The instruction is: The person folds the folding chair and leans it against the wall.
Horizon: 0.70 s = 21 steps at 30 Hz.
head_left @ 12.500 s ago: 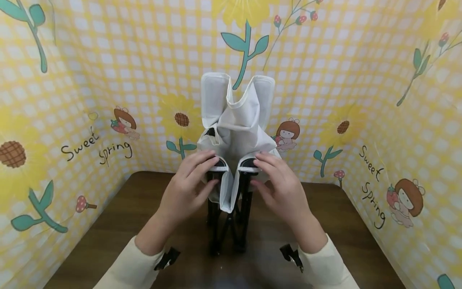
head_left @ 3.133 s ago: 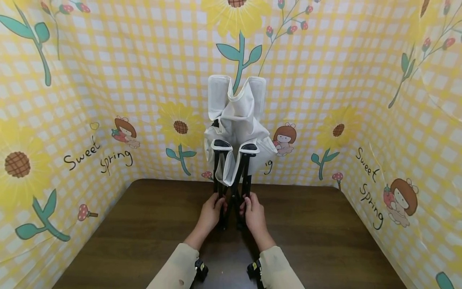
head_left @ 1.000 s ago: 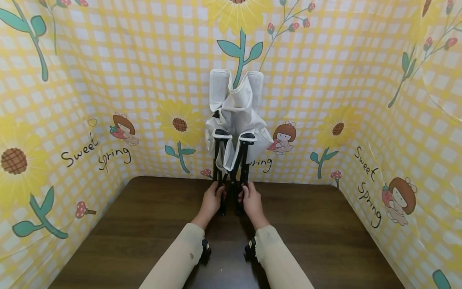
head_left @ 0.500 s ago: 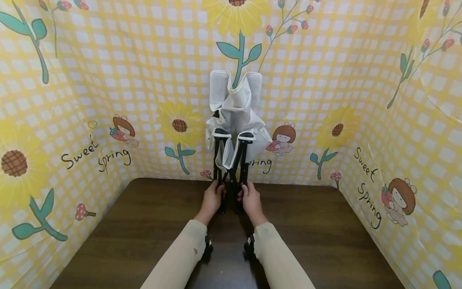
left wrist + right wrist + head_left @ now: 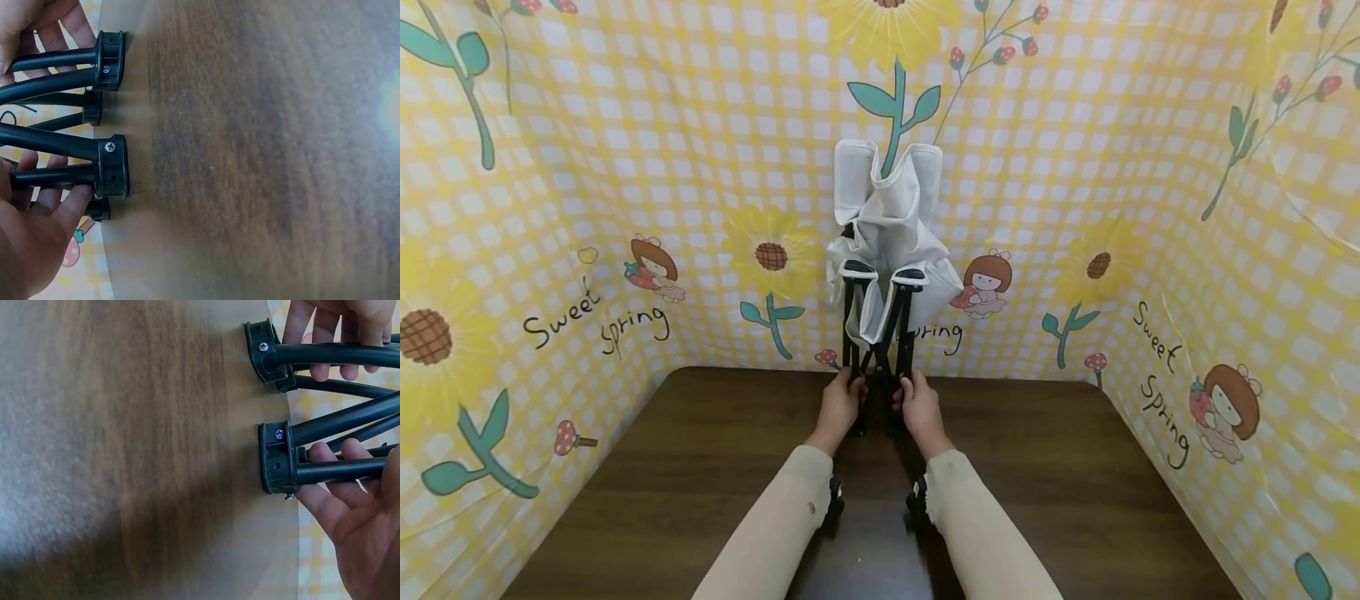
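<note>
A collapsed folding chair point(image 5: 893, 221) with white fabric and black tube legs stands upright near the back wall in the head view. Its fabric hangs bunched and creased over the leg tops. Low on its left side, my left hand point(image 5: 838, 410) grips a black leg. My right hand point(image 5: 922, 413) holds a leg opposite, at about the same height. Close up in the left wrist view, a black foot bracket point(image 5: 112, 166) with a screw joins two tubes, fingers wrapped behind them. The right wrist view has a similar bracket point(image 5: 278, 457) beside my right fingers.
Brown wood-grain table point(image 5: 700, 483) lies under the chair. Yellow-checked cloth point(image 5: 1045, 150) with flowers and printed figures encloses the back and both sides. Both wrists carry small black devices.
Earlier my hands were on the fabric corners at the leg tops; they have since gone down to the legs. The chair has shifted away, toward the back cloth.
</note>
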{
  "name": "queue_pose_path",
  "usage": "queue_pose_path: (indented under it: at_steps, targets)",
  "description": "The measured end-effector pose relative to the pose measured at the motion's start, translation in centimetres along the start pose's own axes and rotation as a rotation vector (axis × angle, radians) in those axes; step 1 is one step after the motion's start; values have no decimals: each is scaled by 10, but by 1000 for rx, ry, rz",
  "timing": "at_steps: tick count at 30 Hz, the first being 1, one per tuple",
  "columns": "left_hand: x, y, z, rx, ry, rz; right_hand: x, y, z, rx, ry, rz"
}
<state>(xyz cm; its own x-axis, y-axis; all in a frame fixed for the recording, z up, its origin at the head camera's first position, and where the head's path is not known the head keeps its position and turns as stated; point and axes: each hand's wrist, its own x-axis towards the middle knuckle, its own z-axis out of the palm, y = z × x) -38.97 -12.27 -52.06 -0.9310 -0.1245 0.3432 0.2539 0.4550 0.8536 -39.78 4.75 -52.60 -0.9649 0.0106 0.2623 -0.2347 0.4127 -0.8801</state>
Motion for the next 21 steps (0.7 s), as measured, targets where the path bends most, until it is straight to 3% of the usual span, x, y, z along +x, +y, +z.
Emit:
queue_pose_path:
  at_steps: [12, 21]
  targets:
    - [10, 8, 0, 19, -7, -57, 6, -8, -6, -3, -27, 7]
    - [10, 11, 0, 42, -16, -75, 12, -8, -7, -64, -36, 19]
